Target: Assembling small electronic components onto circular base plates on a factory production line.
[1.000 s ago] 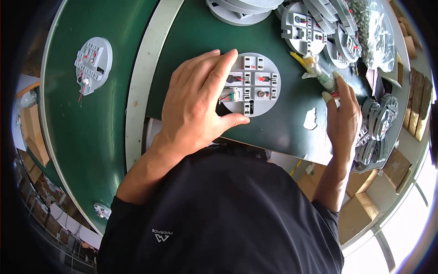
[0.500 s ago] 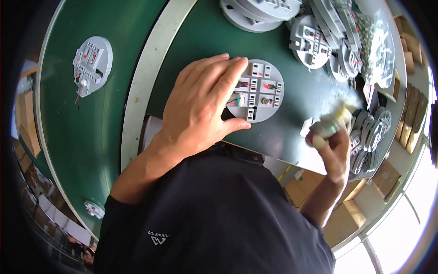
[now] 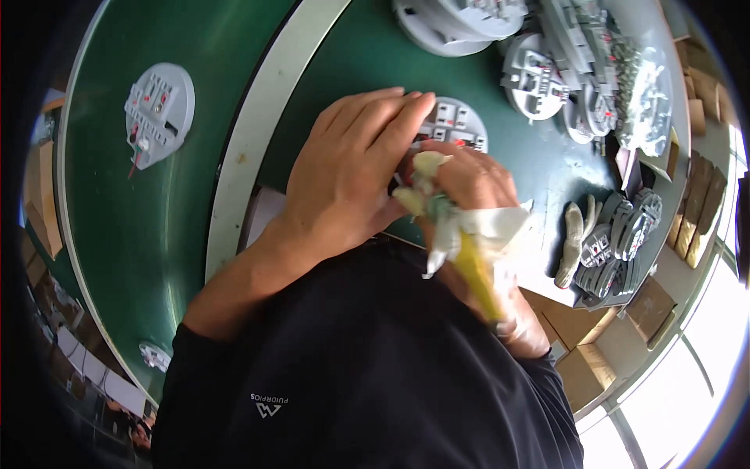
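A round grey plastic base (image 3: 451, 115) with raised terminal blocks and small red parts lies on the green table in front of me. My left hand (image 3: 344, 168) rests over its left side, fingers stretched close together and holding it at the edge. Across its near right part comes my right hand (image 3: 473, 184), closed on a blurred yellow-and-white wrapped thing (image 3: 476, 270) with pale ends and a greenish middle. Its exact kind cannot be made out. Both hands hide much of the base, and my left thumb is mostly covered.
Grey bases (image 3: 539, 78) are piled at the far right beside a clear plastic bag (image 3: 644, 102) of small parts. More bases (image 3: 617, 242) stand near a pale glove (image 3: 574, 242). Left of a light rail (image 3: 248, 141), another base (image 3: 160, 109) lies on a green surface.
My right hand has swung left from the right side of the table to the base, bringing the wrapped thing along. The glove now shows at the right. My left hand stays on the base.
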